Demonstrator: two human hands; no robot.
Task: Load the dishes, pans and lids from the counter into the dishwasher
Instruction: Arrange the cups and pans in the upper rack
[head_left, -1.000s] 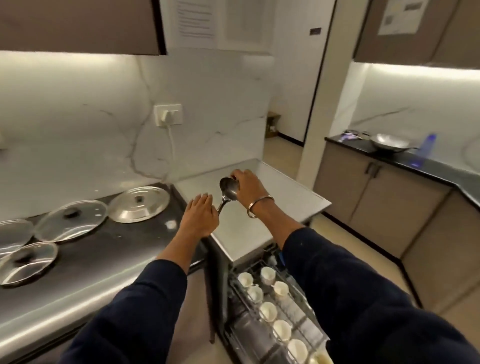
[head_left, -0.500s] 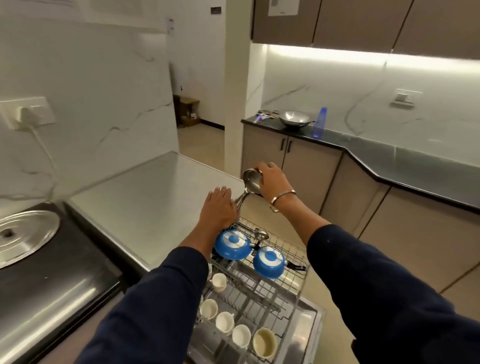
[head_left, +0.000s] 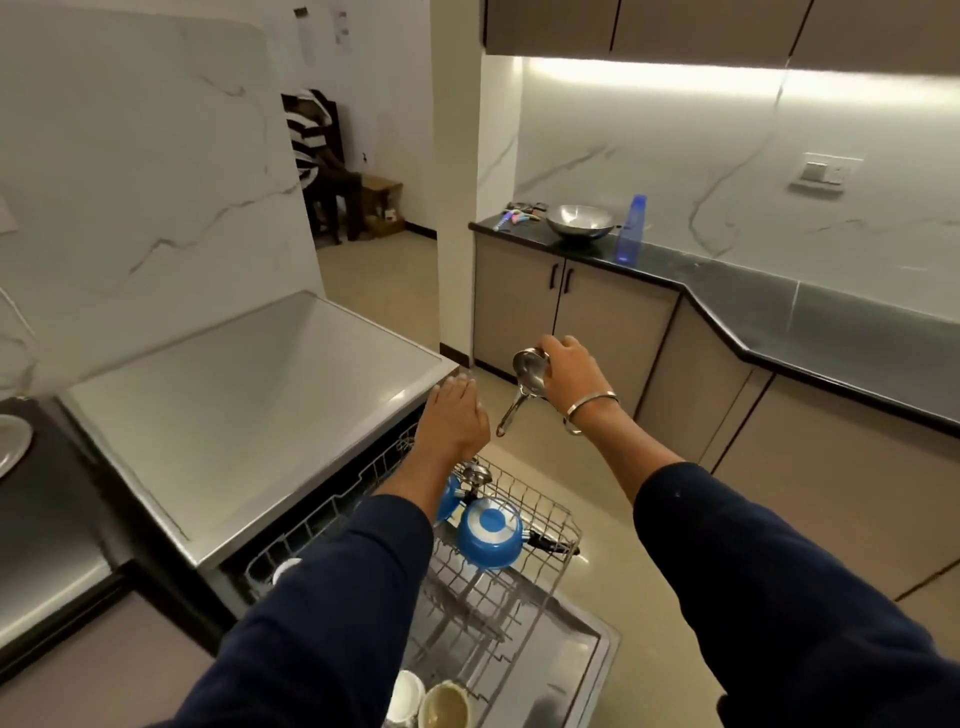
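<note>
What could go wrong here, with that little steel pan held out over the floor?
The right hand grips the small pan by its bowl, handle dangling, beyond the rack and over bare floor; a slip would likely drop it. The rack's end already holds blue pans, so it may knock them going in. The left hand hovers flat beside it and could get bumped.

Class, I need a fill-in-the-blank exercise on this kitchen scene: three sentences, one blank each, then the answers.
1. The right hand holds a small steel pan by its ____.
2. The two pans already in the dishwasher rack are coloured ____.
3. The left hand holds ____.

Missing words: bowl; blue; nothing
</note>
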